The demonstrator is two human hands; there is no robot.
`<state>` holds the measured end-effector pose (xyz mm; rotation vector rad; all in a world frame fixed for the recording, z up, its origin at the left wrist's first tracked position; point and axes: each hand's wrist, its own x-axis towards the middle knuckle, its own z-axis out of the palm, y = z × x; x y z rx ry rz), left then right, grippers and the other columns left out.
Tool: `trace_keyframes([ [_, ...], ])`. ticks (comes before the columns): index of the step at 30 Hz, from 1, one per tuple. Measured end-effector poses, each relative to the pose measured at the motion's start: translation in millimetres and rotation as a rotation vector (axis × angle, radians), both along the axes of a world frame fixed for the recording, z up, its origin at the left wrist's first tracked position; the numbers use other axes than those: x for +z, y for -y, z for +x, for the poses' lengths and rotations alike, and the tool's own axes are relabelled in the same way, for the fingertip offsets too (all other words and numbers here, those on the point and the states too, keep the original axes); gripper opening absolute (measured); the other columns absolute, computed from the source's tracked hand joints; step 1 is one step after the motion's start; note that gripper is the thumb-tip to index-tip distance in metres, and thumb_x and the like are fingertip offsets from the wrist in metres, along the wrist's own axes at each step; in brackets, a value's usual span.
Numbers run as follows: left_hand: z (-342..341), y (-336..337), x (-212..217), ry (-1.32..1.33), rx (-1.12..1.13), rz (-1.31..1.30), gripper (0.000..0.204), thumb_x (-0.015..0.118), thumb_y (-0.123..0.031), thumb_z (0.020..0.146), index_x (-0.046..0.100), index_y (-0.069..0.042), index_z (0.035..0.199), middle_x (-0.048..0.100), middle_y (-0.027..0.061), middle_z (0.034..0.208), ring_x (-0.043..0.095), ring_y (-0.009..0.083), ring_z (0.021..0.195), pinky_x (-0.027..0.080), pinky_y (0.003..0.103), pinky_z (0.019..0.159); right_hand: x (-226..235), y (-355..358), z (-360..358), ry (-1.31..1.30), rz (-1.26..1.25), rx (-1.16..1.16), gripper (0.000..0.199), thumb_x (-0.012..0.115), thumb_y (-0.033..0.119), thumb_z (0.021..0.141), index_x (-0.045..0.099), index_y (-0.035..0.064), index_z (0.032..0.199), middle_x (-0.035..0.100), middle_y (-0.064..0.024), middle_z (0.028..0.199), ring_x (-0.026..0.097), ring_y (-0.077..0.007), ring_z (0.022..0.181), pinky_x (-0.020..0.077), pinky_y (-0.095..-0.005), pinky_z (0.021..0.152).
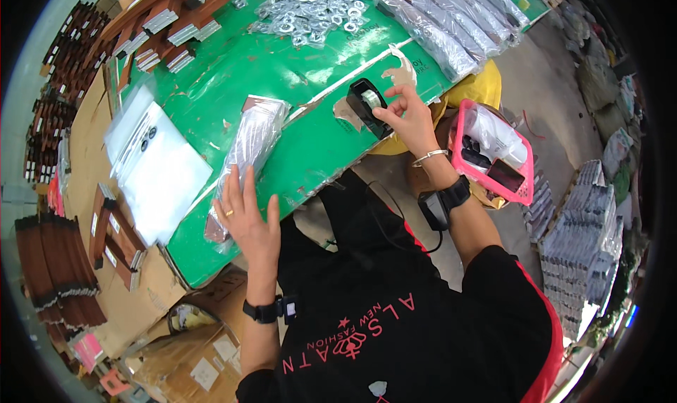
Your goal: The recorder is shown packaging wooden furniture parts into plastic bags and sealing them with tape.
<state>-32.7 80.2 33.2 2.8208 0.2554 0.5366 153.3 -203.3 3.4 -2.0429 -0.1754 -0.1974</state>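
Note:
A long brown piece in clear plastic wrap (248, 143) lies slantwise on the green tabletop. My left hand (248, 216) rests on its near part, fingers stretched and spread, a ring on one of them. Further right, a black tape dispenser (383, 129) with a roll of tape (369, 98) in it stands close to the table edge. My right hand (410, 121) is at the dispenser, thumb and forefinger drawn together beside the roll. Whatever lies between those fingertips is too small to make out.
Flat clear plastic bags (159, 167) lie left of the wrapped piece. Metal fittings (310, 11) are heaped at the back, with wrapped bundles (451, 26) right of them. Brown pieces (113, 237) lie on cardboard at left. A pink basket (525, 189) stands beside my right arm.

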Motion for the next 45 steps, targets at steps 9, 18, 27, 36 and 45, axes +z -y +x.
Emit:
trace_keyframes([
  [9, 40.6, -9.8, -28.8, -0.049, 0.05, 0.119, 0.087, 0.075, -0.029, 0.085, 0.029, -0.018, 0.158, 0.028, 0.0103, 0.163, 0.028, 0.0336, 0.149, 0.018, 0.066, 0.116, 25.7, 43.6, -43.7, -0.278, 0.235, 0.129, 0.031, 0.075, 0.018, 0.088, 0.063, 0.0033, 0.113, 0.063, 0.002, 0.076, 0.054, -0.0046, 0.068, 0.0428, -0.0233, 0.062],
  [18, 38.3, -11.1, -26.8, -0.093, 0.049, 0.15, 0.089, 0.076, -0.03, 0.083, 0.029, -0.019, 0.158, 0.028, 0.0096, 0.164, 0.028, 0.0338, 0.149, 0.02, 0.066, 0.115, 4.1, 51.1, -70.4, -0.494, 0.501, 0.164, 0.023, 0.064, 0.018, 0.098, 0.067, 0.0049, 0.116, 0.054, 0.0105, 0.083, 0.046, 0.0009, 0.074, 0.0348, -0.0171, 0.065],
  [27, 49.0, -5.9, -17.2, -0.099, 0.084, 0.215, 0.095, 0.08, -0.035, 0.079, 0.029, -0.021, 0.158, 0.03, 0.0104, 0.163, 0.028, 0.036, 0.149, 0.02, 0.066, 0.115, -36.7, 41.5, -55.4, -0.488, 0.635, 0.102, 0.018, 0.072, 0.024, 0.095, 0.069, 0.0072, 0.1, 0.058, 0.0105, 0.078, 0.046, 0.0012, 0.067, 0.0339, -0.0168, 0.061],
  [36, 84.2, -15.4, -24.2, -0.046, 0.039, 0.16, 0.1, 0.083, -0.041, 0.075, 0.03, -0.02, 0.157, 0.041, 0.0204, 0.153, 0.046, 0.0386, 0.135, 0.034, 0.054, 0.112, -47.6, 38.9, -37.6, -0.412, 0.485, 0.099, 0.019, 0.073, 0.021, 0.093, 0.068, 0.0032, 0.089, 0.058, 0.0077, 0.071, 0.048, 0.0005, 0.063, 0.0349, -0.0187, 0.055],
  [45, 96.4, -14.1, -18.1, -0.084, 0.041, 0.119, 0.101, 0.083, -0.041, 0.074, 0.03, -0.019, 0.158, 0.041, 0.0199, 0.153, 0.044, 0.044, 0.135, 0.032, 0.055, 0.112, -63.6, 36.8, -43.4, -0.307, 0.364, 0.044, 0.018, 0.071, 0.018, 0.094, 0.066, 0.0027, 0.085, 0.054, 0.0079, 0.066, 0.045, 0.0002, 0.06, 0.0321, -0.0198, 0.053],
])
